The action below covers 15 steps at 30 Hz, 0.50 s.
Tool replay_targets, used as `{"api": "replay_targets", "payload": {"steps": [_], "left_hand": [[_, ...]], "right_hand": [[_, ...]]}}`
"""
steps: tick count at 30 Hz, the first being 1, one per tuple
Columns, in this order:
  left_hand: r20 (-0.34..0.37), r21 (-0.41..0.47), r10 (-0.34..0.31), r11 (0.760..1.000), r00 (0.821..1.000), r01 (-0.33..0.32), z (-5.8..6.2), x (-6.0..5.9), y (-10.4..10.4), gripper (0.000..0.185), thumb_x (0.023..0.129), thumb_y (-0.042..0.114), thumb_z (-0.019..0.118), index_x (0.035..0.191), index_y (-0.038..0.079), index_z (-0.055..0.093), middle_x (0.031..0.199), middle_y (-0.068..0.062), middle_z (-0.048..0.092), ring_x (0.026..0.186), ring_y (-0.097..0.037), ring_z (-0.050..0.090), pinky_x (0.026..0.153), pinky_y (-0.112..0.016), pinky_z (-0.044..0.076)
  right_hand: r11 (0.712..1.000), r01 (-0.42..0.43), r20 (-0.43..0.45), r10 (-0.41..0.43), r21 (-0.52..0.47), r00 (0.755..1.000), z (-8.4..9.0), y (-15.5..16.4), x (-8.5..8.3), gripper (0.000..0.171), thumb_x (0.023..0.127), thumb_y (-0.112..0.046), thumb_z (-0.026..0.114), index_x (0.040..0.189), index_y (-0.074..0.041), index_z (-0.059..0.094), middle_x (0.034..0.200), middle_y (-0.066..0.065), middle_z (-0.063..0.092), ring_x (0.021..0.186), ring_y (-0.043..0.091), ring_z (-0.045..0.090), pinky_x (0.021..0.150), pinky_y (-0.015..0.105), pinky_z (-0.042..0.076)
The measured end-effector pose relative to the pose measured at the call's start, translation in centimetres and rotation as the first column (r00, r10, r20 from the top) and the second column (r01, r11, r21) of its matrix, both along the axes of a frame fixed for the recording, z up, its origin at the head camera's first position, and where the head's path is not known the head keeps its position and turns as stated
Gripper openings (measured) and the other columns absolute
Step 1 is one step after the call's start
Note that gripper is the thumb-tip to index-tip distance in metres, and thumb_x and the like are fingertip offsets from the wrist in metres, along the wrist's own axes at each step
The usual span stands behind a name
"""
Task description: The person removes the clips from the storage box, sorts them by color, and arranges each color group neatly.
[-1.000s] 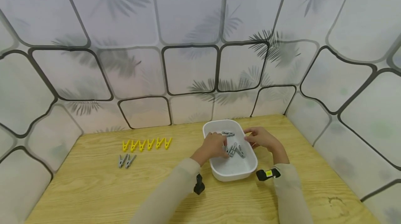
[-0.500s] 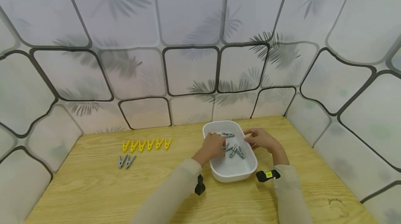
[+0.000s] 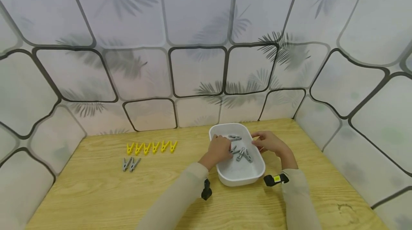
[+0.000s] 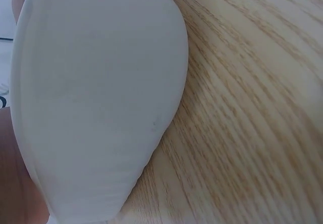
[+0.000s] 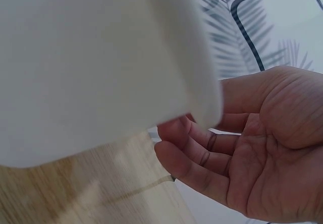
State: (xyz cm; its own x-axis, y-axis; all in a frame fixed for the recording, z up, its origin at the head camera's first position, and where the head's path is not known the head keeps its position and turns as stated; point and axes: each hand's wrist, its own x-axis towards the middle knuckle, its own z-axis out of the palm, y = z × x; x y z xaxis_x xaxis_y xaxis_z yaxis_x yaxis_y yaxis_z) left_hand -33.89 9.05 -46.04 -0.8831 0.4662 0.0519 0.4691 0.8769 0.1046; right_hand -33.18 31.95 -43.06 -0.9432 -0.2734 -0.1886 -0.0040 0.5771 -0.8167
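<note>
A white plastic tub (image 3: 240, 180) stands on the wooden table, holding several grey clothespins (image 3: 240, 154). My left hand (image 3: 220, 150) reaches over its left side with fingers curled down inside, at a grey clothespin (image 3: 234, 150) whose ends stick out beside the fingertips. The fingertips themselves are mostly hidden. In the left wrist view the tub's outer wall (image 4: 101, 93) covers most of the hand. On the tub's right side my right hand (image 3: 269, 142) grips the rim, and in the right wrist view its fingers (image 5: 192, 168) are curled under the edge.
On the table's left (image 3: 96, 187) several yellow clothespins (image 3: 155, 147) stand in a row. Two grey clothespins (image 3: 131, 164) lie just in front of them. A patterned wall covering (image 3: 199, 72) rises behind the table and at its sides.
The left hand has curled in more closely within the tub, and the clothespin at its fingertips has turned. The right hand has stayed at the rim.
</note>
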Motion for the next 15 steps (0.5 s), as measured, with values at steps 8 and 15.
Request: {"api": "replay_targets", "payload": {"steps": [8, 15], "left_hand": [[0.000, -0.040, 0.003, 0.999, 1.000, -0.003, 0.07, 0.00, 0.19, 0.022, 0.087, 0.037, 0.079, 0.080, 0.017, 0.075, 0.076, 0.005, 0.069, 0.074, -0.014, 0.052, 0.085, -0.034, 0.039], [-0.024, -0.002, 0.004, 1.000, 1.000, -0.004, -0.23, -0.17, 0.01, 0.018, 0.085, 0.036, 0.080, 0.087, 0.018, 0.077, 0.083, 0.006, 0.071, 0.078, -0.013, 0.055, 0.086, -0.033, 0.039]], "right_hand": [[1.000, 0.013, -0.006, -0.013, 0.011, 1.000, -0.28, 0.11, -0.26, 0.046, 0.100, -0.013, 0.059, 0.139, 0.010, 0.052, 0.098, 0.018, 0.070, 0.078, 0.018, 0.069, 0.077, 0.045, 0.061], [1.000, 0.016, -0.008, -0.016, 0.011, 1.000, -0.47, 0.10, -0.30, 0.046, 0.100, -0.012, 0.059, 0.140, 0.010, 0.052, 0.098, 0.018, 0.070, 0.077, 0.017, 0.069, 0.076, 0.044, 0.061]]}}
